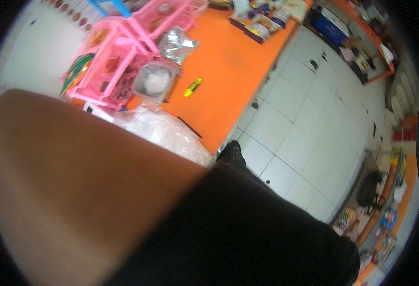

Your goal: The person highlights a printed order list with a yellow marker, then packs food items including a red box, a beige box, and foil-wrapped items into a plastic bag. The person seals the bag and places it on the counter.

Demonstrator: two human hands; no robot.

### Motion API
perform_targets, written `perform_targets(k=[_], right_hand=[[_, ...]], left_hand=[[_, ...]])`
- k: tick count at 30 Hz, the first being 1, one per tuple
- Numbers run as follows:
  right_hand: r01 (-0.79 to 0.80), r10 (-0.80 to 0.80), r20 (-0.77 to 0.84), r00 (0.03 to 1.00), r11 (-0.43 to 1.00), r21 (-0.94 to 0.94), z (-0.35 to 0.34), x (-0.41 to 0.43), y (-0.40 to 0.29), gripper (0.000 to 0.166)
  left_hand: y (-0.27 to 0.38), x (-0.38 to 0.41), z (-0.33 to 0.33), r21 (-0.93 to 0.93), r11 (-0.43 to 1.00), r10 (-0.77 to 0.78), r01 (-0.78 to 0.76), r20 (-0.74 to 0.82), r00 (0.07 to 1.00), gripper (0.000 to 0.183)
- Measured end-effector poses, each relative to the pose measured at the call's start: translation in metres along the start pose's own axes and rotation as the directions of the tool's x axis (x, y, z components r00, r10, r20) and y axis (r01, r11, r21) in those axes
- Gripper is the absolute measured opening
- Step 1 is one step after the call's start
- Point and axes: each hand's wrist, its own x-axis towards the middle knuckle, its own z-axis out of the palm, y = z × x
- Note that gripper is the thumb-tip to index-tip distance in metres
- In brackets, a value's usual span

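Observation:
Neither of my hands is in view. A bare arm [88, 153] with a black sleeve [238, 221] fills the lower left, very close to the camera. Behind it stretches an orange tabletop [231, 60]. A clear plastic bag [166, 132] with whitish contents lies at the arm's edge, partly hidden by it. Beside the bag are a thin black stick-like object [190, 127] and a yellow highlighter [193, 87]. A square metal container [170, 85] holds something white in plastic. To its left stand pink plastic baskets [104, 75] with packets inside.
A silver foil pouch [177, 44] leans near the baskets. Small open boxes [263, 28] with packets sit at the table's far end. White floor tiles [284, 118] run along the table, with a black shoe [232, 152] on them. Orange-edged shelves [388, 200] line the right side.

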Motion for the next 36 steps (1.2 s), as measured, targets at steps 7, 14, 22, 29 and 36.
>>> perform_targets(k=[7,14,22,29,36], right_hand=[[0.223,-0.223,0.015,0.975,0.975,-0.025,0.027,0.039,-0.046,0.03],[0.296,-0.293,0.083,0.953,0.955,-0.025,0.046,0.041,-0.056,0.027],[0.098,-0.095,0.101,0.99,0.995,-0.029,0.057,0.001,-0.021,0.025],[-0.329,0.346,-0.057,0.936,0.923,0.2,0.134,-0.134,0.053,0.034],[-0.405,0.973,-0.201,-0.112,0.14,0.904,0.23,-0.385,-0.003,0.026]], left_hand=[[-0.014,-0.009,-0.005,0.144,0.988,-0.058,0.059,-0.006,0.998,0.031],[-0.017,-0.013,-0.009,0.231,0.969,-0.102,0.087,0.053,0.993,0.027],[-0.01,-0.003,0.005,0.25,0.966,-0.077,0.06,0.058,0.995,0.023],[-0.097,-0.031,0.005,0.009,1.0,-0.008,0.009,-0.049,0.999,0.02],[-0.027,-0.063,-0.012,-0.426,0.896,-0.25,0.125,-0.252,0.935,0.03]])
